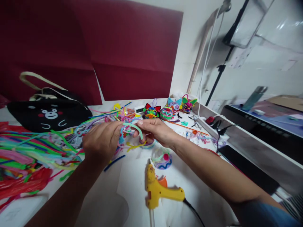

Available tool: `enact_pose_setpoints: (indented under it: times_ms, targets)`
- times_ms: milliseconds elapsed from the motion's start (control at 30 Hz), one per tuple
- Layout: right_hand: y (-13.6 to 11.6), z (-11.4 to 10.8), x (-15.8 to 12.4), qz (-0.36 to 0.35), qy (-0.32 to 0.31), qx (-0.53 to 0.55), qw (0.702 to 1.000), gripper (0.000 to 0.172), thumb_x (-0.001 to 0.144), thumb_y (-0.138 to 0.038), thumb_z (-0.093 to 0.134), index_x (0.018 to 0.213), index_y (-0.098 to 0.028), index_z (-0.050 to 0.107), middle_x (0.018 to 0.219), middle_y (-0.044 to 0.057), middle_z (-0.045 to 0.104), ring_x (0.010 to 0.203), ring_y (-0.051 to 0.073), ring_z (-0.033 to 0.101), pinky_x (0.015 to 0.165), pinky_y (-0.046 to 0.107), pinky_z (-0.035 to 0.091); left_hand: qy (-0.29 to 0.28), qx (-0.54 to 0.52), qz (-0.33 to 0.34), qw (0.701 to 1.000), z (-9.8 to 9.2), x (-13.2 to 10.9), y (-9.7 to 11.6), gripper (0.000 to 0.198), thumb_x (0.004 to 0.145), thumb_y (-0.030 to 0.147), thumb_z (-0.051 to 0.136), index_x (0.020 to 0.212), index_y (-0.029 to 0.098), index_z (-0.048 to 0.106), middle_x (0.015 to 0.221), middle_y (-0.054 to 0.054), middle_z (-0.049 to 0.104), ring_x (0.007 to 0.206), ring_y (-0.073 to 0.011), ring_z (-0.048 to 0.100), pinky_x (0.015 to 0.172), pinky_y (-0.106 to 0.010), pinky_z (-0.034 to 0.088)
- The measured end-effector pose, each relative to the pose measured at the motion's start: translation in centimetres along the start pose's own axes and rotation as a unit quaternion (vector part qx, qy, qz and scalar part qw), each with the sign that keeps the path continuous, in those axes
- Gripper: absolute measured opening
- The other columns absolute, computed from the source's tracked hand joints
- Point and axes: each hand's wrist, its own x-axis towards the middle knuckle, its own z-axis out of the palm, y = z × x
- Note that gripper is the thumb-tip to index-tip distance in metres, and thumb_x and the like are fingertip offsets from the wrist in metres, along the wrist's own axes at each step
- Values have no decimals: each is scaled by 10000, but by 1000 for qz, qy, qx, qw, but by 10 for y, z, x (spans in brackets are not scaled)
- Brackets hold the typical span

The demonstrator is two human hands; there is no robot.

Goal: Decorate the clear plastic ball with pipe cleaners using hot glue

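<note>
A pale green pipe cleaner arches between my two hands above the middle of the table. My left hand is closed with its fingertips at the left end of the strip. The thumb and fingers of my right hand pinch it at the other side. Below them lies a clear ball decorated with a pink dot, a blue wavy strip and purple trim. A yellow glue gun rests closer to me, its nozzle pointing away. A yellow pipe cleaner and a dark blue one lie beneath my hands.
Piles of coloured pipe cleaners cover the left, before a black bag. Several decorated balls, one with black-and-red ears, stand at the back. A power strip and a black phone-like slab lie on the right.
</note>
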Motion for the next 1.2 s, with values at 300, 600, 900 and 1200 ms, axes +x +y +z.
enact_pose_setpoints:
  times_ms: [300, 600, 900, 1200]
  targets:
    - [2, -6, -16, -82, 55, -252, 963, 211, 900, -305, 544, 788, -152, 637, 615, -20, 638, 497, 77, 518, 545, 202, 412, -40, -60, 86, 994, 8, -10, 16, 89, 834, 130, 642, 921, 127, 663, 789, -83, 757, 706, -218, 699, 729, -315, 489]
    - [3, -16, -36, -166, 104, -448, 872, 154, 924, -202, 530, 863, -147, 661, 675, -18, 617, 589, 83, 504, 592, 186, 358, -47, -90, 14, 995, 10, -14, 29, 109, 853, 119, 616, 931, 107, 691, 811, -93, 760, 733, -224, 706, 744, -312, 503]
    - [6, -34, -53, -190, 107, -498, 839, 140, 925, -155, 515, 838, -135, 622, 652, -3, 589, 551, 93, 514, 595, 196, 379, -131, -189, -78, 970, 18, -17, 45, 172, 885, 234, 589, 918, 111, 706, 854, -84, 757, 762, -201, 710, 750, -282, 538]
    - [23, -58, -57, -36, 88, -340, 936, 143, 830, -252, 626, 768, -129, 662, 608, -16, 576, 548, 97, 538, 543, 202, 408, -252, -312, -160, 902, 36, -17, 45, 267, 863, 348, 561, 854, 165, 755, 849, -59, 723, 765, -189, 678, 701, -277, 521]
